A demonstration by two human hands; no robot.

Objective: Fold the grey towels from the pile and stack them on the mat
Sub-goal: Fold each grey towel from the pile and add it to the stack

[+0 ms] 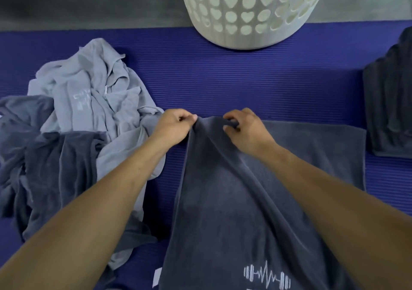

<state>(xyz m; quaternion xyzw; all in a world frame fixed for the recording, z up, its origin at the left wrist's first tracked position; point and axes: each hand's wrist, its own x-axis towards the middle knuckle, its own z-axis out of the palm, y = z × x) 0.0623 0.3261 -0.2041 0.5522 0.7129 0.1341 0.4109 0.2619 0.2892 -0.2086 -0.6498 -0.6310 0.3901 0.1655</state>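
Nearest the camera, two bare forearms reach forward over a dark grey terry towel (223, 200) with a soft, napped pile and a white stitched emblem of a dumbbell crossed by a pulse line near its close end. Its far edge is lifted into a small peak, and long folds run back from that peak toward the camera, while its right part lies flat on the ribbed blue foam mat (245, 82).

At the peak, the left hand (172, 127) pinches the raised edge between thumb and curled fingers. Just beside it, the right hand (246, 131) grips the same edge, its fingers (231, 123) hooked into the cloth and bunching it.

To the left, a loose pile of crumpled towels (84, 115) sits on the mat: pale grey ones on top and toward the far side, one showing faint white lettering, with darker grey ones below and at the left edge, all in rumpled, uneven folds.

At the right edge rests a neat stack of folded dark grey towels (390, 102), squared and layered, apart from the towel in hand.

Beyond, a pale plastic laundry basket (249, 11), round and pierced with heart-shaped holes, stands at the mat's far edge.
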